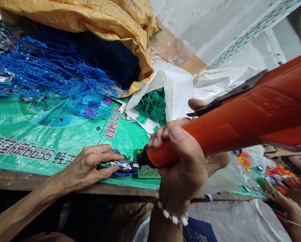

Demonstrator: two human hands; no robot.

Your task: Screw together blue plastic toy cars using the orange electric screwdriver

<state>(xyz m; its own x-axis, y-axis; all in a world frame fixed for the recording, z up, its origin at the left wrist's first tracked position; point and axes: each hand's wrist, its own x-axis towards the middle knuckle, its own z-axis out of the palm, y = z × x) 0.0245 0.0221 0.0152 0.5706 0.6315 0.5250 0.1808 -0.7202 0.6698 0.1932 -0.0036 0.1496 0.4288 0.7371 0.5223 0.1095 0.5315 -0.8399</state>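
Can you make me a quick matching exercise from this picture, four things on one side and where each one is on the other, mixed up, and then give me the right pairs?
Things:
1. Red handheld tool
2. Small silver-and-blue assembly
3. Green pieces
4. Blue plastic parts

Places:
A. Inside the white bag
B. Heaped at the mouth of the orange sack
C. Gripped in the right hand
D. Held by the left hand

Right pairs: 1-C, 2-D, 3-A, 4-B
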